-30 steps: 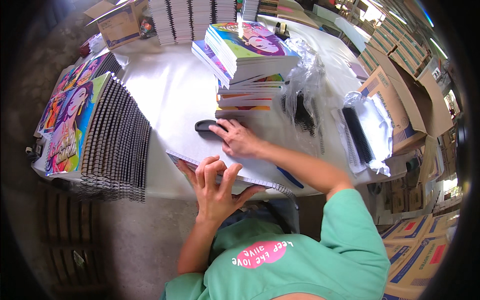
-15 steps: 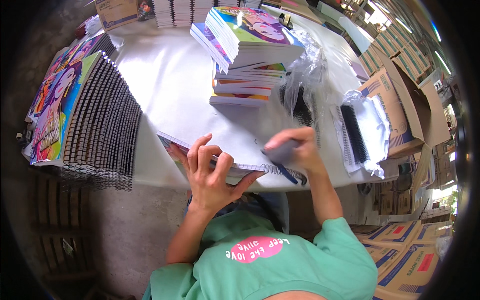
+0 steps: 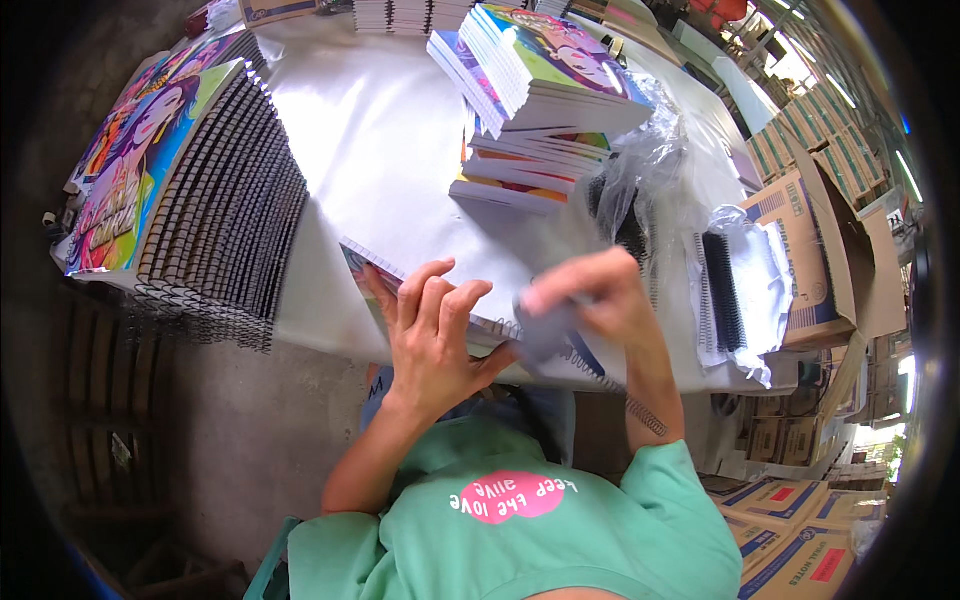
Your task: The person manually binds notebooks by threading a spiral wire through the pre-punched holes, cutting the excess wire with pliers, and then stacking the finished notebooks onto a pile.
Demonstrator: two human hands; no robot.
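Observation:
Over the near edge of the white table, my left hand (image 3: pixel 425 345) is closed on a notebook (image 3: pixel 366 258), fingers on its top and thumb along its near edge. A thin dark spiral coil (image 3: pixel 645 414) runs right from the notebook's edge, its free end passing in front of my right forearm. My right hand (image 3: pixel 600 283) grips a dark grey object (image 3: pixel 543 335) with a dark blue stick-like part, close beside the coil. Motion blurs this object, and its exact kind does not show. The lower part of the notebook is hidden behind my left hand.
Spiral-bound notebooks (image 3: pixel 215 215) rise in a tall stack at left. Notebooks without coils (image 3: pixel 545 105) are piled at the far middle. Black coils (image 3: pixel 720 290) lie on white wrapping at right, near clear plastic (image 3: pixel 655 140) and an open carton (image 3: pixel 790 255). More cartons (image 3: pixel 800 540) stand lower right.
The coil's free end now reaches farther right and nearer me, over my forearm. My right hand, with the grey object, has moved slightly. The whole view has shifted a little.

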